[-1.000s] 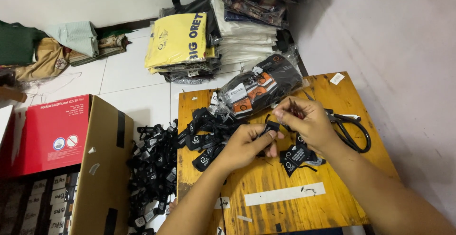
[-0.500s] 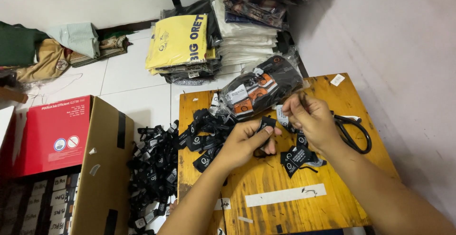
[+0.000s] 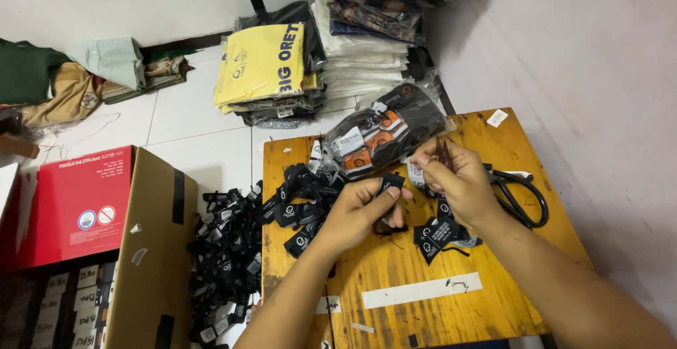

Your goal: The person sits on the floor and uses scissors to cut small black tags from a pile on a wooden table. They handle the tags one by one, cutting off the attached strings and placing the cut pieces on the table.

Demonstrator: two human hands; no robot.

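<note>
My left hand point(image 3: 363, 211) pinches a small black tag point(image 3: 390, 182) over the wooden table point(image 3: 437, 299). Just to its right my right hand point(image 3: 455, 180) holds a thin dark string point(image 3: 442, 153) between thumb and fingers. Below my right hand lie two or three more black tags with cords point(image 3: 438, 235). A heap of black tags point(image 3: 300, 201) is spread to the left of my left hand. Black scissors point(image 3: 520, 195) rest at the right of my right hand.
A clear plastic bag of black and orange packs point(image 3: 381, 134) lies at the table's far edge. More black tags point(image 3: 222, 250) cover the floor left of the table. An open cardboard box with a red panel point(image 3: 92, 215) stands at the left. Stacked folded clothes point(image 3: 275, 67) sit beyond.
Both hands have shifted slightly up and left. My right hand has lifted the string higher, near the plastic bag.
</note>
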